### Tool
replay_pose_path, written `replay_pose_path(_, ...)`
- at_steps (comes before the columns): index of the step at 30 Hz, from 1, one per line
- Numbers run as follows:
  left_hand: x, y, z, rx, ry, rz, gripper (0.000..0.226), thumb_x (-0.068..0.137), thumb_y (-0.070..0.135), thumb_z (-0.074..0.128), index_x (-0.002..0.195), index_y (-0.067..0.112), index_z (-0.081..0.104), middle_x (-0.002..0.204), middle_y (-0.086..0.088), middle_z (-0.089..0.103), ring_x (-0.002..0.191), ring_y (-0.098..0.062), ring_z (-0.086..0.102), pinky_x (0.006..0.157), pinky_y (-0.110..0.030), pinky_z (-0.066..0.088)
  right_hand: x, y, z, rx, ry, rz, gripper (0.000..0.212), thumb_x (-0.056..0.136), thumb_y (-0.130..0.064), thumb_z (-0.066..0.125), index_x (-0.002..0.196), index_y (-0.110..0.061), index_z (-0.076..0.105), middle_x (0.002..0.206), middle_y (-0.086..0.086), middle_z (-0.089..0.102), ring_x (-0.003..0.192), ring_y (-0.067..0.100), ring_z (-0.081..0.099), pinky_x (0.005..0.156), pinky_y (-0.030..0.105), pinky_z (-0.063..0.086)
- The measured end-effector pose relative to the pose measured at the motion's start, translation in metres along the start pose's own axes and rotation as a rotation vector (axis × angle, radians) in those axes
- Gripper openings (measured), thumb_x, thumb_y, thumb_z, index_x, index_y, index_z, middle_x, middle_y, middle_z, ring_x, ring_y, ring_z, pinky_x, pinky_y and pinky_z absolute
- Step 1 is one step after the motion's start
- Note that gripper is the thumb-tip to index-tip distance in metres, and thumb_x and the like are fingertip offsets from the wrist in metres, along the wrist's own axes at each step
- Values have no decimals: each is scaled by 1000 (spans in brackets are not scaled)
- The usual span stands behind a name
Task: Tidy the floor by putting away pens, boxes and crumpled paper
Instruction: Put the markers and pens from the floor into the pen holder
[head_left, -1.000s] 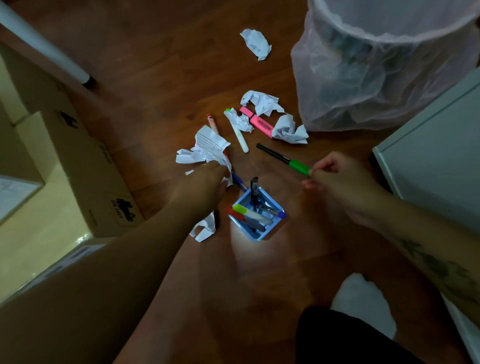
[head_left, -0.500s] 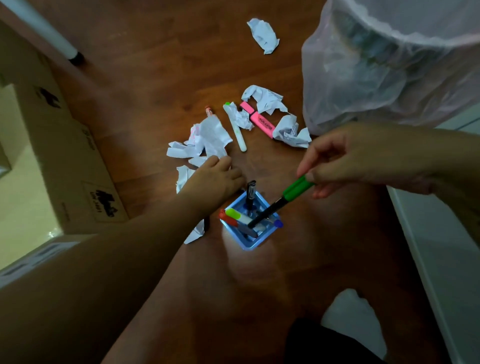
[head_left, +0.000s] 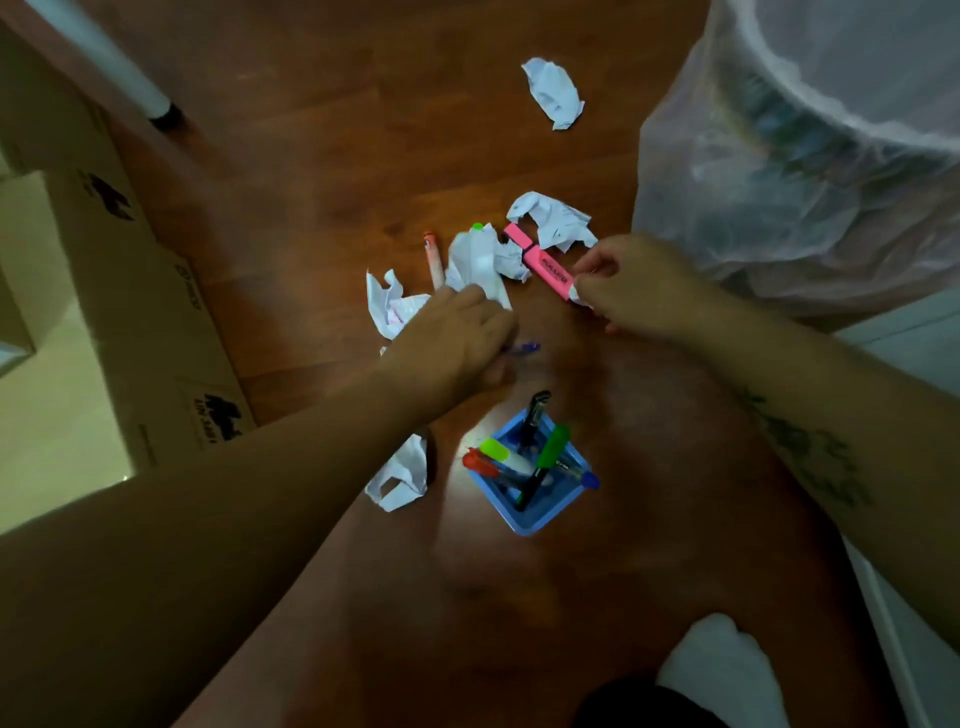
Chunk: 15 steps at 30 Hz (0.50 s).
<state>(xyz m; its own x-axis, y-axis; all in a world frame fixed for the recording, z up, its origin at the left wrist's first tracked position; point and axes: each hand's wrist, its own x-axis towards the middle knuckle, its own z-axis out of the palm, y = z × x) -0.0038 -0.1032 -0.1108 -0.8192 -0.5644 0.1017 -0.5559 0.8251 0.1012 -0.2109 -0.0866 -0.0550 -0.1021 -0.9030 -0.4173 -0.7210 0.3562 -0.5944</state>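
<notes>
Pink highlighter (head_left: 542, 265) lying diagonally, near end pinched by right hand (head_left: 631, 288), left hand (head_left: 457, 343) grasping blue pen (head_left: 522, 348)

On the brown wooden floor (head_left: 322, 156), the right hand (head_left: 636, 291) pinches a pink highlighter (head_left: 543, 267) while the left hand (head_left: 457, 343) covers a blue pen (head_left: 524, 347) beside the square blue plastic pen holder (head_left: 524, 514).

pink highlighter (head_left: 540, 266), blue holder (head_left: 540, 512) (green-capped pen (head_left: 551, 447))

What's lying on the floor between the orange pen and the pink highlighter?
In the head view, crumpled paper over a green-capped marker lies between the orange pen and pink highlighter.
</notes>
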Motion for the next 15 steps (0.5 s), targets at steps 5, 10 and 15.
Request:
replay_pose_path(5,0,4,-49,-377,242,-338,13,79,15,64,87,8,71,79,-4,69,78,-18,55,71,-29,43,44,14,28,-218,44,-74,38,92,-21,60,129,-13,62,129,12,62,113,29,58,90,35,47)
replay_pose_path(10,-19,-1,-84,-777,145,-603,17,86,12,72,87,25,61,85,7,64,80,-4,58,66,-13,46,72,21,50,-398,-6,30,45,92,-31,59,135,-19,52,131,12,57,115,32,56,85,37,45)
replay_pose_path(15,-43,-6,-116,-1083,78,-699,11,82,15,78,86,19,69,86,-6,72,78,-13,66,73,-28,54,74,28,51,-411,74,56,39,89,-30,64,126,-16,57,126,13,59,111,34,58,78,34,41)
